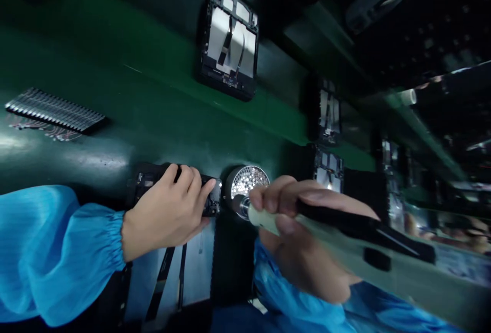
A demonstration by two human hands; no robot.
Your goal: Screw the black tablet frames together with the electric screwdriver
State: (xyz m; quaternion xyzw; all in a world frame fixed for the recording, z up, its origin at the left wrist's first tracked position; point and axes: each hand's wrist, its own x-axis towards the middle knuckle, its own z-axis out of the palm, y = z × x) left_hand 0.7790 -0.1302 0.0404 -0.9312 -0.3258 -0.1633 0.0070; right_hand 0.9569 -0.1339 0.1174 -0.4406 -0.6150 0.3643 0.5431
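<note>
My left hand (164, 215) grips a black phone frame (148, 179), with its fingers curled over the frame's top and the fingertips near its far end. My right hand (303, 241) is closed around a pale green electric screwdriver (364, 243) with a black strip along its body. The screwdriver's metal tip end (241, 205) sits against the edge of a round perforated metal screw dish (247, 180), next to the phone frame. The tip itself is hidden.
Several opened phone frames (228, 41) with silver panels and ribbon cables lie on the green mat (153, 118). A metal comb-like rack (56, 110) lies at the left. Another opened frame (169, 276) lies under my left forearm. Both arms wear blue sleeves.
</note>
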